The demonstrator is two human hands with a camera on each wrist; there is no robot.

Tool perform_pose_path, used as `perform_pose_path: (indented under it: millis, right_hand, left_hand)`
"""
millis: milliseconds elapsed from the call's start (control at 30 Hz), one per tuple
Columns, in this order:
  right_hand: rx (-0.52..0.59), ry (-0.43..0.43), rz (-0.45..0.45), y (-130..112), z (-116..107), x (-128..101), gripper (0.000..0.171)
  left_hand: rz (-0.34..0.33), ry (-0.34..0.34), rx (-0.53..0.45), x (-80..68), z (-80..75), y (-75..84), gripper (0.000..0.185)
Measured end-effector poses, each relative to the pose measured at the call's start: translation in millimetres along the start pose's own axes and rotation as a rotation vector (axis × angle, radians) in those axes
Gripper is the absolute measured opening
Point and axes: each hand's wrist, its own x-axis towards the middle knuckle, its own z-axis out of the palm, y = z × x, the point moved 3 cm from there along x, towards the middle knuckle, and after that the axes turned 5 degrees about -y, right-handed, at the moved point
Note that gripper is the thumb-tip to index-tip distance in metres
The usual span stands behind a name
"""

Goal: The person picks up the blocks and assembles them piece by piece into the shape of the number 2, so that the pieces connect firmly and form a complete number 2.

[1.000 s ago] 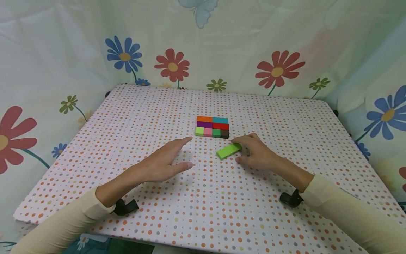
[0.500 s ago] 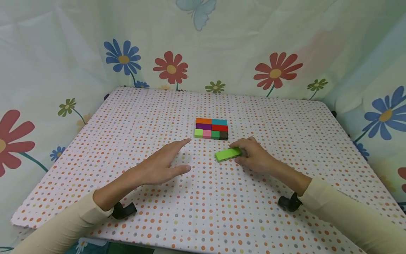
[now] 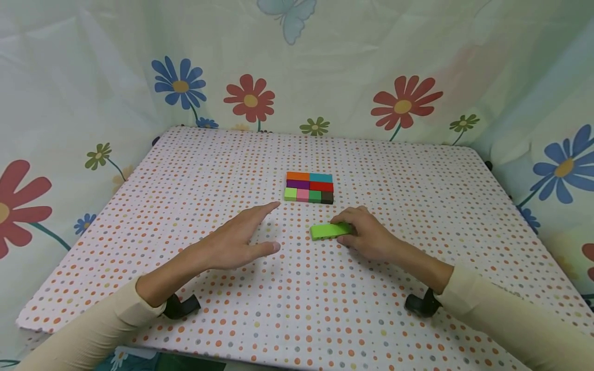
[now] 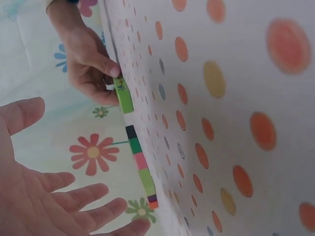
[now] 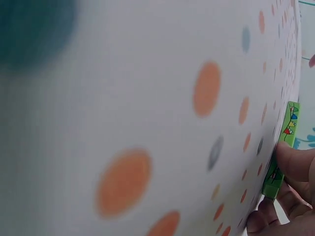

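My right hand (image 3: 371, 234) pinches a bright green rectangular block (image 3: 322, 231) near its right end, thumb on the near side and fingers on the far side. The block lies low at the tabletop; small printed pictures show on its side (image 5: 289, 125) in the right wrist view. My left hand (image 3: 238, 238) hovers over the table to the left, fingers straight and thumb spread, holding nothing. Beyond both hands lies a flat group of coloured blocks (image 3: 310, 186) in rows: orange and blue, purple and red, then light green, pink, green and dark brown.
The table (image 3: 287, 309) wears a white cloth with coloured dots. A pale curtain (image 3: 334, 62) printed with flowers hangs behind and at both sides. Under the table's front edge, dark and teal things (image 3: 153, 360) are partly in view.
My right hand has come slightly nearer and to the left, turning the green block from slanted to almost level across the table. The left hand and the grouped blocks stay put.
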Motion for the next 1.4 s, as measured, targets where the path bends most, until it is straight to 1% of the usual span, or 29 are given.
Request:
perform_pose_path:
  millis: [300,433,533,667,867,1000,1167,1400]
  right_hand:
    - [0.009,-0.001,-0.025,-7,5,-4,0.036]
    - [0.023,-0.008,-0.035,-9,9,-6,0.036]
    - [0.026,-0.011,-0.066,-13,12,-8,0.034]
    - [0.021,-0.021,-0.084,-17,17,-12,0.034]
    - [0.022,-0.046,-0.083,-25,21,-17,0.034]
    - [0.024,-0.037,-0.083,-29,24,-19,0.034]
    - [0.002,-0.027,-0.111,-33,29,-24,0.034]
    - [-0.015,-0.017,-0.101,-37,32,-27,0.035]
  left_hand:
    - [-0.019,-0.025,0.013,-0.3,0.6,1.3,0.09]
    - [-0.025,-0.03,0.011,-1.0,0.9,2.3,0.091]
    - [-0.033,-0.034,0.01,-1.7,1.3,2.8,0.09]
    - [-0.038,-0.036,0.011,-2.0,1.8,3.2,0.09]
    - [-0.032,-0.031,0.017,-1.1,1.6,3.5,0.09]
    - [-0.031,-0.027,0.02,-1.3,0.9,3.5,0.091]
    - [-0.043,-0.038,0.018,-3.6,1.8,2.9,0.091]
    - [-0.04,-0.034,0.027,-3.8,2.3,2.4,0.09]
